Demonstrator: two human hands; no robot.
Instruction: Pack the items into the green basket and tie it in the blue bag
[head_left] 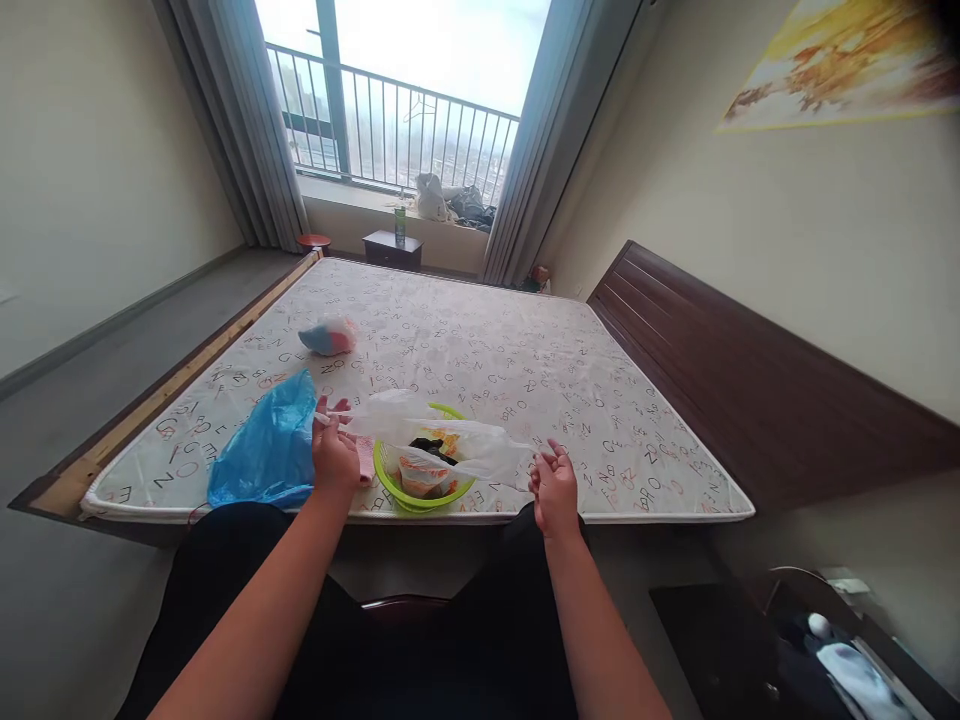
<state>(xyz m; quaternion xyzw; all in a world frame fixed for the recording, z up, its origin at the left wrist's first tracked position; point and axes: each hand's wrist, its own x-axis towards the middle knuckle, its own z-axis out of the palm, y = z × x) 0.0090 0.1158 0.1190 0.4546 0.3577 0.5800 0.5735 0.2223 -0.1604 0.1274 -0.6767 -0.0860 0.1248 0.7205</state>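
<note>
A clear plastic bag (457, 442) is stretched between my two hands over a lime-green basket (389, 483) at the near edge of the mattress. My left hand (332, 452) pinches the bag's left end. My right hand (555, 486) holds its right end, fingers curled. Inside the basket lie small items, one dark and one orange and white. A pink thing shows between my left hand and the basket. A crumpled blue plastic bag (266, 448) lies just left of my left hand.
The bare mattress (480, 340) with letter print fills the middle. A small blue and pink bundle (328, 336) lies farther back on the left. A dark headboard (750, 380) runs along the right. A dark table (750, 640) stands at the lower right.
</note>
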